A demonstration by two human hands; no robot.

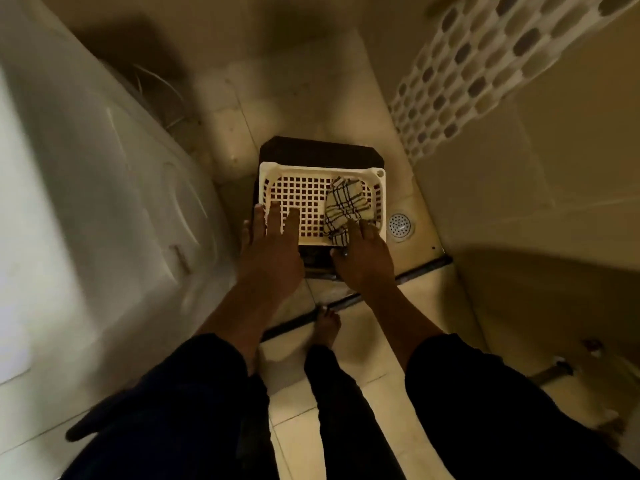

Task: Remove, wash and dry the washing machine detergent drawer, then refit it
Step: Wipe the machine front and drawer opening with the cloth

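Cream floor tiles (pixel 298 368) and plain cream walls close in a narrow, dim washroom seen from above. At the far left stands the white washing machine (pixel 104 188), its front blurred, so the detergent drawer cannot be picked out on it. Just right of the machine, a dark stool (pixel 311 152) sits on the floor with a cream plastic basket (pixel 311 168) on top, its bottom an open grid. The person's left hand (pixel 270 258) reaches down over the basket's near left rim with straight, slightly spread fingers and holds nothing; whether it touches the rim cannot be told. Below the hands, a bare foot (pixel 325 327) stands at a dark threshold strip (pixel 422 268). A checked cloth (pixel 346 206) lies crumpled in the right half of the basket. The right hand (pixel 363 265) has its fingers on the cloth's near end at the basket's near right corner; whether it grips cannot be told. Right of the basket is a round metal drain (pixel 400 225), and a mosaic band (pixel 467 81) runs up the right wall.
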